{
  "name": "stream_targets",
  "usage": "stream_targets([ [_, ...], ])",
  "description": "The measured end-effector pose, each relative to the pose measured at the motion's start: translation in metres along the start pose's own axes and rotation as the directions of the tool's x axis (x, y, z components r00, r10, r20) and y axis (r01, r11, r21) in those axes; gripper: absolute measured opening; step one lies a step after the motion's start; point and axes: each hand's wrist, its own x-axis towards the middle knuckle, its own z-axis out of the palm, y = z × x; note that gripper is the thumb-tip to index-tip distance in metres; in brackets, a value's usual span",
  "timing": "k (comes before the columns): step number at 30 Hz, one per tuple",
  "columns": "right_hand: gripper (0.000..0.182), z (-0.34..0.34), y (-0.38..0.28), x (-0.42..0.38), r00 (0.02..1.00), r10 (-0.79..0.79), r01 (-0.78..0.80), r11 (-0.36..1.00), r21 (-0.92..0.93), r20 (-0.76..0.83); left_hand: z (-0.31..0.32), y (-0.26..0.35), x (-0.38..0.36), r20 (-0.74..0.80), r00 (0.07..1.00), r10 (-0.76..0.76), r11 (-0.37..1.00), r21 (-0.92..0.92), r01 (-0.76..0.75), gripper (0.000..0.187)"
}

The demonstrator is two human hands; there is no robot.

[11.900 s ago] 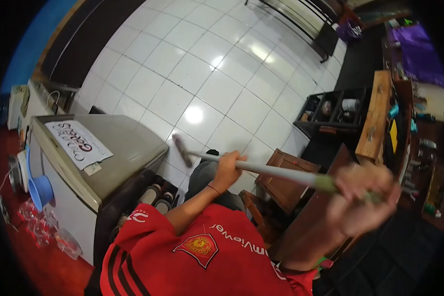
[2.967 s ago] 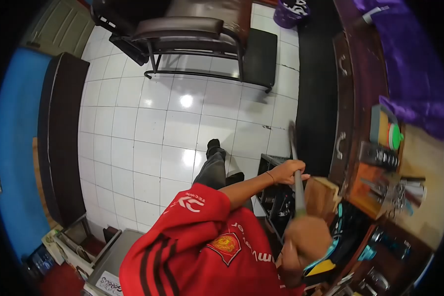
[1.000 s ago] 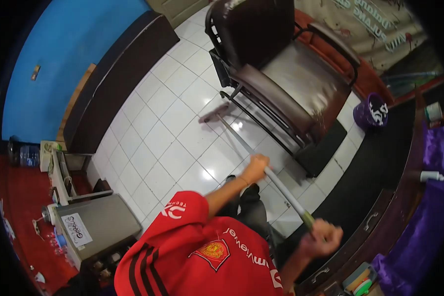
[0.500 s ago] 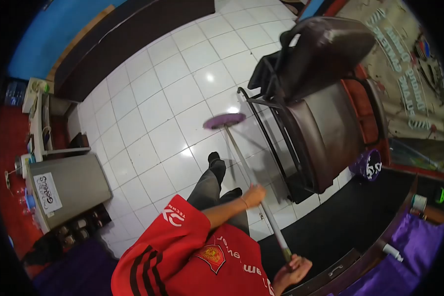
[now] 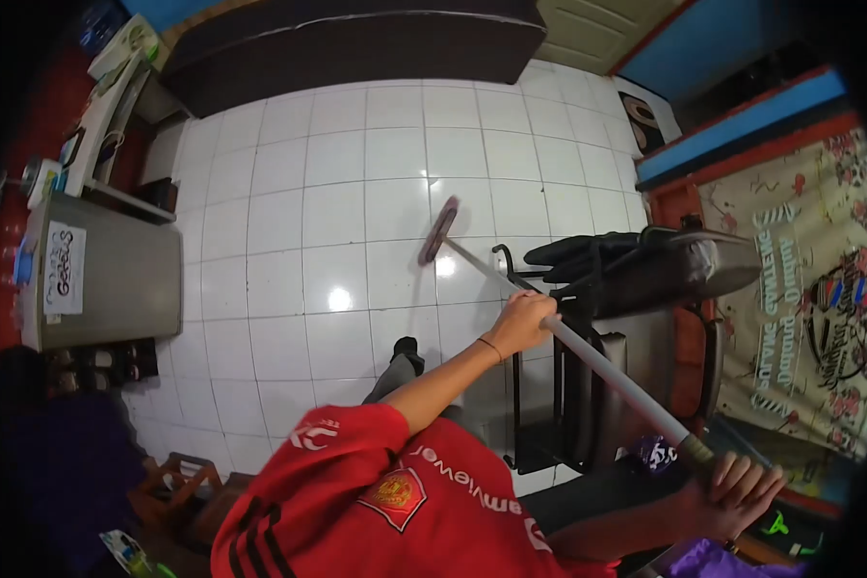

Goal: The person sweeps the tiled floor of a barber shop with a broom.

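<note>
A long-handled mop (image 5: 626,376) slants across the view, its narrow purple-edged head (image 5: 439,231) resting on the white tiles. My left hand (image 5: 528,321), with a thin dark band at its wrist, is wrapped round the middle of the pale handle. Near the handle's top end, my right hand (image 5: 745,493) is closed round it, low at the right. Just beyond the handle, on its right, stands a dark brown padded chair (image 5: 665,275) with a black metal frame, partly hidden by the handle and my left hand.
A long dark bench (image 5: 356,48) runs along the far side. At left are a grey cabinet (image 5: 116,270) and a shelf unit (image 5: 116,125). A patterned curtain (image 5: 790,318) hangs at right, and a purple bin (image 5: 653,453) stands beside the chair. My foot (image 5: 407,347) is on the tiles.
The mop head has turned from crosswise to nearly lengthwise. Both my hands have swung the handle to the right, the right hand farthest. The view has turned, shifting the furniture.
</note>
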Motion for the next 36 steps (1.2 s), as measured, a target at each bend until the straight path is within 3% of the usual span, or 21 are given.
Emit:
stream_targets([
  [1,0.028,0.023,0.009,0.005,0.985,-0.043,0.019,0.99,-0.143,-0.168,-0.002,-0.002,-0.007,-0.076,0.99,-0.116,0.993,-0.011,0.115,0.02],
  [2,0.028,0.03,0.012,0.013,0.989,-0.025,0.004,0.99,-0.143,-0.144,-0.003,-0.005,-0.016,-0.099,0.986,-0.134,0.991,-0.021,0.133,0.02],
  [4,0.028,0.036,0.019,0.023,0.984,0.029,-0.037,0.998,0.047,0.173,-0.021,0.0,-0.042,-0.096,0.985,-0.143,0.989,-0.054,0.139,0.021],
  [6,0.032,0.04,0.034,0.034,0.99,0.036,-0.045,0.997,0.061,0.14,-0.033,0.0,-0.067,-0.156,0.973,-0.171,0.985,-0.06,0.163,0.022],
  [9,0.035,0.041,0.085,0.051,0.929,0.313,-0.346,0.923,0.168,0.197,-0.045,-0.015,-0.106,-0.203,0.904,-0.375,0.922,0.017,0.386,0.023],
  [12,0.046,0.06,0.156,0.049,0.782,0.473,-0.586,0.78,0.219,0.406,-0.056,-0.04,-0.149,-0.251,0.714,-0.654,0.734,0.019,0.679,0.019],
  [14,0.064,0.058,0.221,0.025,0.692,0.497,-0.662,0.726,0.186,0.524,-0.044,-0.092,-0.2,-0.44,0.637,-0.633,0.655,0.134,0.744,0.013],
  [15,0.072,0.073,0.238,0.005,0.698,0.664,-0.625,0.748,-0.225,0.268,-0.042,-0.111,-0.223,-0.479,0.502,-0.72,0.461,0.21,0.862,0.014],
  [16,0.076,0.075,0.264,-0.011,0.558,0.687,-0.687,0.697,-0.205,0.466,-0.038,-0.129,-0.234,-0.533,0.353,-0.769,0.243,0.267,0.933,0.017],
  [17,0.077,0.08,0.272,-0.007,0.499,0.65,-0.667,0.71,-0.226,0.573,-0.031,-0.146,-0.231,-0.553,0.337,-0.762,0.225,0.261,0.939,0.017],
  [18,0.077,0.083,0.279,0.004,0.426,0.606,-0.649,0.722,-0.239,0.672,-0.025,-0.16,-0.229,-0.568,0.338,-0.75,0.273,0.2,0.941,0.02],
  [20,0.078,0.072,0.29,0.055,0.38,0.579,-0.56,0.765,-0.319,0.721,-0.02,-0.164,-0.208,-0.581,0.368,-0.726,0.334,0.171,0.927,0.024],
  [22,0.077,0.063,0.289,0.112,0.394,0.543,-0.471,0.812,-0.344,0.742,-0.016,-0.177,-0.132,-0.527,0.402,-0.749,0.408,0.111,0.906,0.025],
  [23,0.076,0.055,0.291,0.13,0.459,0.437,-0.432,0.871,-0.235,0.773,-0.011,-0.185,-0.096,-0.507,0.524,-0.684,0.519,0.166,0.839,0.026],
  [24,0.047,0.052,0.286,0.152,0.474,0.418,-0.38,0.891,-0.248,0.775,-0.004,-0.193,-0.055,-0.668,0.597,-0.443,0.66,0.208,0.722,0.024],
  [25,0.031,0.051,0.287,0.17,0.513,0.273,-0.342,0.935,-0.098,0.814,0.003,-0.193,-0.014,-0.75,0.605,-0.267,0.729,0.253,0.636,0.022],
  [26,0.038,0.052,0.285,0.186,0.545,0.239,-0.293,0.952,-0.085,0.804,0.015,-0.206,0.015,-0.757,0.599,-0.261,0.739,0.242,0.628,0.021],
  [29,0.062,0.056,0.27,0.216,0.592,0.302,-0.172,0.953,-0.249,0.747,0.018,-0.206,0.105,-0.671,0.556,-0.491,0.753,-0.006,0.658,0.021],
  [32,0.056,0.062,0.267,0.24,0.514,0.235,-0.034,0.967,-0.254,0.825,0.003,-0.189,0.157,-0.515,0.492,-0.701,0.689,-0.311,0.655,0.016],
  [33,0.056,0.062,0.266,0.244,0.496,0.225,-0.021,0.969,-0.247,0.839,-0.002,-0.184,0.165,-0.529,0.477,-0.702,0.684,-0.312,0.66,0.016],
  [36,0.053,0.062,0.262,0.266,0.518,0.15,-0.055,0.988,-0.143,0.842,-0.025,-0.163,0.181,-0.543,0.545,-0.639,0.742,-0.249,0.623,0.019],
])
